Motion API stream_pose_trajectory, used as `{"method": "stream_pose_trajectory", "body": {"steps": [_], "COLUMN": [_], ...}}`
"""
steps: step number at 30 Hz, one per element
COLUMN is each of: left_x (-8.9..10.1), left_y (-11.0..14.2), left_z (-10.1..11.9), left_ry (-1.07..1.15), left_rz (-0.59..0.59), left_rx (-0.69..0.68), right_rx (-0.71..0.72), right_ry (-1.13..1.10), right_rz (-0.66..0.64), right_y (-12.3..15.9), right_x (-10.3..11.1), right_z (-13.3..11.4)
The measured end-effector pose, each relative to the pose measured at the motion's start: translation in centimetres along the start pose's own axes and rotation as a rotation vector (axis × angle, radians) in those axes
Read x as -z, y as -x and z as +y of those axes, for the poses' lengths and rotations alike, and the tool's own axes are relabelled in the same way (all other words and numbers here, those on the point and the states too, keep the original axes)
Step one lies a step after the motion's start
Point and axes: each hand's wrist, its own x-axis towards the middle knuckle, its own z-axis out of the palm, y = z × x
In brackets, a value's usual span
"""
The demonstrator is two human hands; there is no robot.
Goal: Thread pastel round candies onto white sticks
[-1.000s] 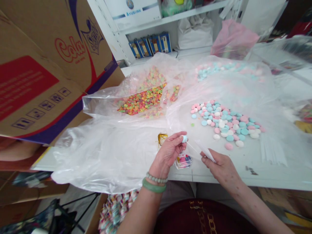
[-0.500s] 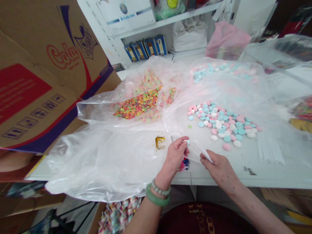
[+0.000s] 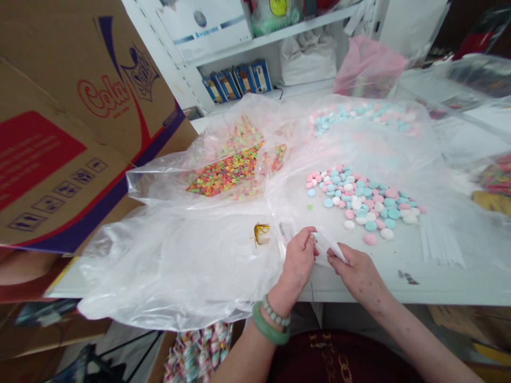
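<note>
Table (image 3: 439, 290) spread with plastic sheeting (image 3: 179, 266) beneath pastel candies (image 3: 361, 205); left hand (image 3: 298, 258) pinches one candy (image 3: 315, 235), right hand (image 3: 357, 275) clamps a white paper strip (image 3: 332, 243).

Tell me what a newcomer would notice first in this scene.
The rainbow ring candies in clear plastic stand out at centre-left, with a heap of pastel candy discs to their right. A big printed cardboard box looms at far left. At the front, the left hand pinches a pale disc beside a white sleeve held by the right hand.

Candy workroom: loose candy (image 3: 363, 201), cardboard carton (image 3: 67, 143), white shelving (image 3: 263, 53)
</note>
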Motion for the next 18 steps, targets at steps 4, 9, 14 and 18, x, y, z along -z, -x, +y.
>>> {"method": "stream_pose_trajectory", "body": {"steps": [4,9,14,18], "left_x": [-0.2,-0.7,-1.5,-1.7], "left_y": [0.0,-0.1,-0.1,0.2], "left_z": [0.4,0.9,0.9,0.6], "left_ry": [-0.023,0.011,0.115,0.190], "left_rz": [0.010,0.040,0.029,-0.010], "left_rx": [0.002,-0.020,-0.034,-0.034], "right_rx": [-0.003,0.021,0.022,-0.007], "right_ry": [-0.005,-0.018,-0.030,-0.058], "right_rz": [0.023,0.044,0.079,0.106], "right_y": [-0.4,-0.7,-1.1,-1.6], "right_x": [-0.2,-0.7,-1.2,-1.1], "right_z": [0.3,0.0,-0.6,-0.2]}}
